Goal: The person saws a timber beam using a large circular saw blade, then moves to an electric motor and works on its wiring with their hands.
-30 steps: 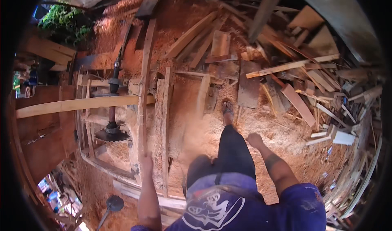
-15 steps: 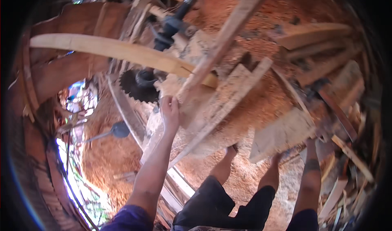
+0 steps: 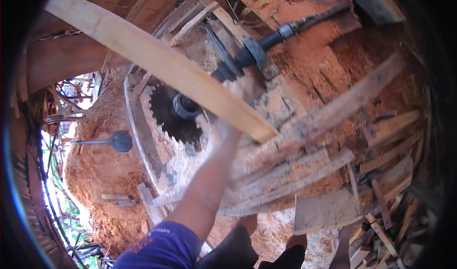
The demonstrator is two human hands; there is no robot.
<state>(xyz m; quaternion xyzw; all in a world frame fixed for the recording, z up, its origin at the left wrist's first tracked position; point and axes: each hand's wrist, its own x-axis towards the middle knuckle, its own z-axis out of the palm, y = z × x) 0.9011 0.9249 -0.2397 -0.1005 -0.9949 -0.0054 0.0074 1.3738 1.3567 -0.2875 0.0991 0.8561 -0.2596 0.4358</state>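
Observation:
A long, slightly curved pale board [image 3: 157, 64] slants over a toothed circular saw blade [image 3: 173, 114] and its shaft. Its near end reaches a weathered beam [image 3: 342, 95]. My left hand [image 3: 225, 132] is at the board's lower edge, right of the blade. Motion smears it and its fingers do not show clearly, so its grip cannot be told. At the lower right my right hand [image 3: 346, 232] shows only in part, low beside a flat grey-brown board [image 3: 326, 211]; its fingers cannot be made out.
A dark shaft with a pulley [image 3: 254, 52] runs to the upper right from the blade. A hammer [image 3: 378, 195] lies on timber at the right, above loose offcuts [image 3: 385, 235]. A dark round weight on a rod [image 3: 120, 141] is at the left. Sawdust covers the ground.
My view has turned and come closer to the saw. My left hand has left the end of the weathered beam and is now by the pale board. My right hand sits lower in view.

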